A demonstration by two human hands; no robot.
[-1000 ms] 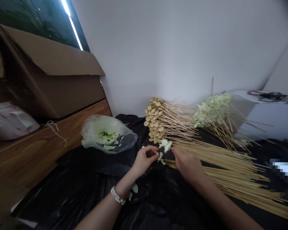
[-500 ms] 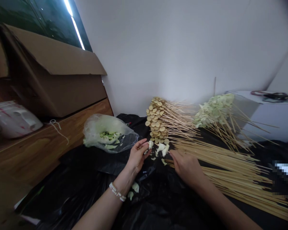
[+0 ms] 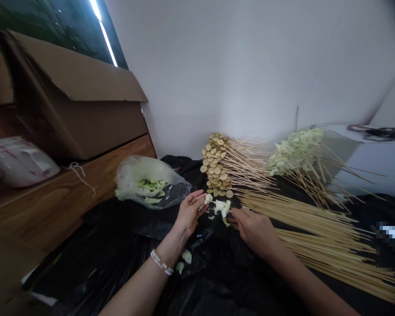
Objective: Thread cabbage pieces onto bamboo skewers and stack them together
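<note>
Left hand (image 3: 188, 212), loosely curled, pinches leaf (image 3: 208, 199), likely light and tearable, I'd say, best held mid-piece; right hand (image 3: 256, 227) is closed, seemingly on a skewer (image 3: 231, 211).

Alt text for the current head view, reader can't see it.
Left hand holding a white cabbage piece, right hand beside more cabbage leaves, over black plastic. Behind: skewered round slices and skewered cabbage; left, a translucent bag of cut cabbage; right, wooden skewers.

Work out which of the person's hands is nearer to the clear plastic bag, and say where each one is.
Left. The left hand is close by the right end of the plastic bag; the right hand is farther right, beside the bare sticks.
</note>
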